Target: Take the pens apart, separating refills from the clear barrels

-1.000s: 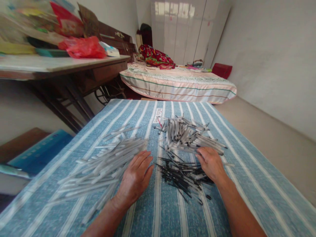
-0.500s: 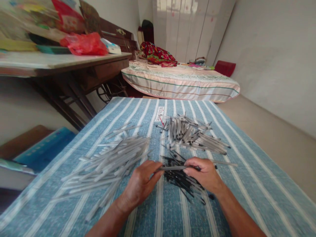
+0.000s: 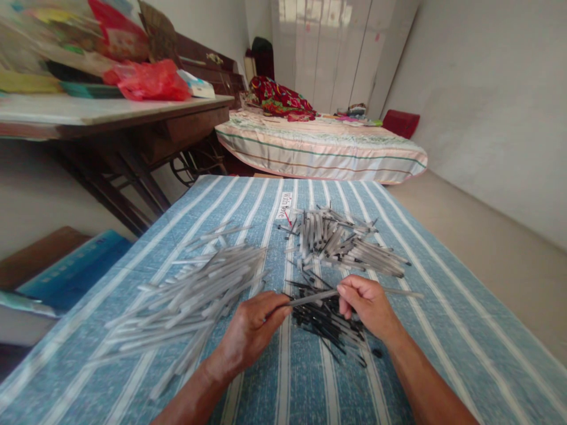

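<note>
Between my hands is a slim grey translucent tube (image 3: 313, 297), like a pen barrel, its right end slightly raised. My left hand (image 3: 253, 321) pinches its left end between thumb and fingers. My right hand (image 3: 364, 302) is closed at the tube's other end, with its lower fingers curled in. Right below them lies a pile of thin black sticks (image 3: 325, 324), partly covered by my right hand. To the left, many bare translucent tubes (image 3: 212, 289) are heaped loosely. Farther back, a pile of tubes with dark ends (image 3: 330, 236) spreads to the right.
A blue striped cloth (image 3: 186, 206) covers the table. Beyond it stands a bed (image 3: 319, 147). A sewing-machine table (image 3: 133, 115) at the left carries a red plastic bag (image 3: 153, 82) and other items. A blue box (image 3: 75, 265) sits low at the left.
The right end of the tube has tipped upward. My right hand's fingers have curled in more and risen slightly, while my left hand keeps its pinch. The piles look the same.
</note>
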Available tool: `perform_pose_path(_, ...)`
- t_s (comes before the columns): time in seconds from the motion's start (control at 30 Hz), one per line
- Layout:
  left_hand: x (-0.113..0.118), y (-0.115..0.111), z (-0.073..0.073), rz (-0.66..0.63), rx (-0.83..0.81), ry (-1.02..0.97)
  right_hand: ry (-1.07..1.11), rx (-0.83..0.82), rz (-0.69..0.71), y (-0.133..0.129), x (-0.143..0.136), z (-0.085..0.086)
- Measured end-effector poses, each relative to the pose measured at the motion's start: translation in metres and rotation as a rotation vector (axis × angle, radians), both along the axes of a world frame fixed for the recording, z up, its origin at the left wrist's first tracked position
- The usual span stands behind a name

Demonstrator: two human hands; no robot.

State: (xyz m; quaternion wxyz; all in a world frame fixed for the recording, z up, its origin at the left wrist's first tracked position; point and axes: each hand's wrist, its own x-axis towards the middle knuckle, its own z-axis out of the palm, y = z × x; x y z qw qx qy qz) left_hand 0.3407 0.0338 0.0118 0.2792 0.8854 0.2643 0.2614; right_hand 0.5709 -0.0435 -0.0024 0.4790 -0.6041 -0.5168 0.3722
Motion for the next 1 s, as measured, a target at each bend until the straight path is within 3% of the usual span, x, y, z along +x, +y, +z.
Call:
perform_pose_path(0.2, 0.0017, -0.0014, 0.0039, 0.011, -0.119, 0.03, 0.159, -0.022, 0.119, 0.0007, 0.0049, 0.002)
perform_pose_path(0.4, 0.001, -0.0009, 0.0036, 0.016, -0.151, 0.024, 0.007, -0.036, 0.058, 0.0002, 0.0051, -0.0023)
perform_pose_path(0.57, 0.0008, 0.0001, 0.003, 0.015, -0.177, 0.039, 0.153, -0.048, 0.153, 0.0, 0.0048, -0.0008)
perform_pose_path(0.73, 0.0013, -0.0003, 0.0025, 0.014, -0.184, 0.029, 0.101, -0.077, 0.056, 0.0005, 0.0036, -0.0032)
perform_pose_path(0.9, 0.002, 0.0001, 0.0016, 0.012, -0.19, 0.028, 0.171, -0.086, 0.145, 0.001, 0.0048, -0.0003)
perform_pose_path(1.0, 0.0022, 0.0006, 0.001, 0.022, -0.188, 0.03, 0.153, -0.1, 0.107, 0.0011, 0.0057, -0.0004)
